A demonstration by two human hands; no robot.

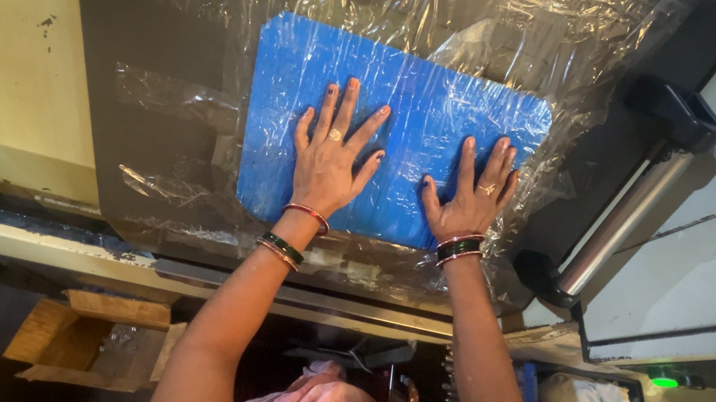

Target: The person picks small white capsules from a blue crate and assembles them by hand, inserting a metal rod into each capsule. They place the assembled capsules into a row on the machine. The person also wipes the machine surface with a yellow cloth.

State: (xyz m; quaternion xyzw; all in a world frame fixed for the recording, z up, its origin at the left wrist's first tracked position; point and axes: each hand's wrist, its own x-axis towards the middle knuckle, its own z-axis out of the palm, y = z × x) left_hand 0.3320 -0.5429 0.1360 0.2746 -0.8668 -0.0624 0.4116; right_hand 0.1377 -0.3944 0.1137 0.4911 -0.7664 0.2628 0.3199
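Pressing flat with fingers spread, the left hand (pixel 326 163) and right hand (pixel 470 197) grasp nothing, lying on clear plastic film (pixel 424 12) over a blue board (pixel 409 114) on the dark surface (pixel 164 40). A metal roller (pixel 624 222) stands just right.

A dark machine bed (pixel 164 40) carries clear film (pixel 462 9) over a blue sheet (pixel 411 96).

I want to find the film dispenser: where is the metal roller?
In the head view, the metal roller runs diagonally at right, just beyond the right hand and blue board.
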